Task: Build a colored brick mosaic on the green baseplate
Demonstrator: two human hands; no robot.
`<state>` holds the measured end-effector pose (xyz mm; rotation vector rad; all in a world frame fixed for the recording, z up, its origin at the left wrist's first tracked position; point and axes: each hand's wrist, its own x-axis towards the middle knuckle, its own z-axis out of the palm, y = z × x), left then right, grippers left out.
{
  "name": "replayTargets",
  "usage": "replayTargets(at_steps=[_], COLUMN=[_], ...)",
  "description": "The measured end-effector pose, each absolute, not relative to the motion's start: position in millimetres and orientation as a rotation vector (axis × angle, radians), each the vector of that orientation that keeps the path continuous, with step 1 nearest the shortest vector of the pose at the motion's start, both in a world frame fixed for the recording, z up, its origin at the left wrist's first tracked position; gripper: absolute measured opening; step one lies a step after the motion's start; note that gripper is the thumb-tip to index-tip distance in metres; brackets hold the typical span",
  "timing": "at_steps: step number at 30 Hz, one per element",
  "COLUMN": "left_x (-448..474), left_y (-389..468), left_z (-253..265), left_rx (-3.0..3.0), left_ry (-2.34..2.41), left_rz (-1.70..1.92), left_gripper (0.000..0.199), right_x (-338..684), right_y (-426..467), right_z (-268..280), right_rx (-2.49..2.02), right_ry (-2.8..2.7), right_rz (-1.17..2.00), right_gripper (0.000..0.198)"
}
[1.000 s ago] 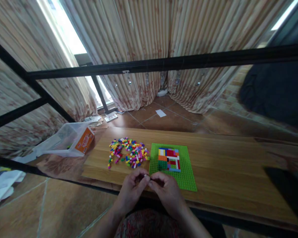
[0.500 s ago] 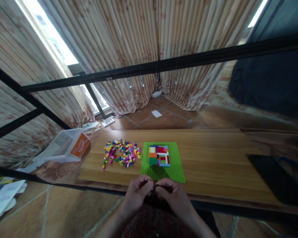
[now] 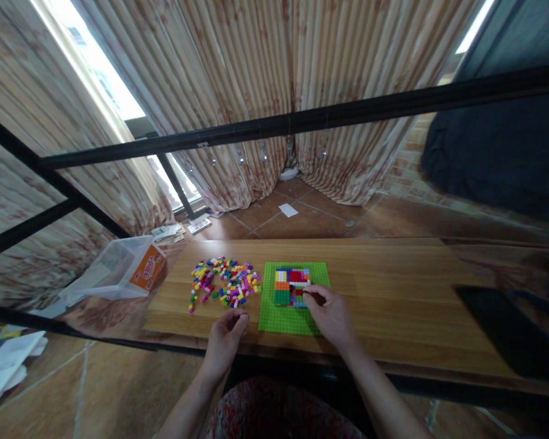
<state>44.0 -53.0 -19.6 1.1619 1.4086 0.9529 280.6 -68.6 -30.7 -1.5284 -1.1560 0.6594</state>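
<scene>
A green studded baseplate lies on the wooden table. On it stands a block of many-coloured building bricks, yellow, orange and green along its left side. My right hand reaches over the baseplate, thumb and forefinger pinched at the right side of that brick build; whatever is between the fingertips is too small to make out. Left of the baseplate, my left hand hovers at the table's front edge with thumb and forefinger together. Its fingertips hide anything they hold. Beyond it spreads a pile of loose bricks.
A clear plastic box with an orange label lies at the table's left end. The wooden tabletop stretches right to a black flat object. A dark metal bar crosses behind the table, before curtains.
My hands have parted from the table's front edge. The right one moved forward onto the brick build, and the left one shifted left toward the loose bricks.
</scene>
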Motion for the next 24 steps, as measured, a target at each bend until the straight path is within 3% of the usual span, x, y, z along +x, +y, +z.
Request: replayTargets(at_steps=[11, 24], left_x=[10.4, 0.5], left_y=[-26.6, -13.4], left_z=[-40.6, -58.7], left_rx=[1.375, 1.542], left_ry=[1.520, 1.599], left_rz=[0.996, 0.963], left_gripper=[0.036, 0.029], right_x=[275.3, 252.3], right_y=[-47.9, -53.3], right_z=[-40.6, -54.0], right_rx=[-1.641, -1.709], right_ry=[-1.354, -1.333], right_rz=[0.540, 0.173], right_gripper=[0.022, 0.022])
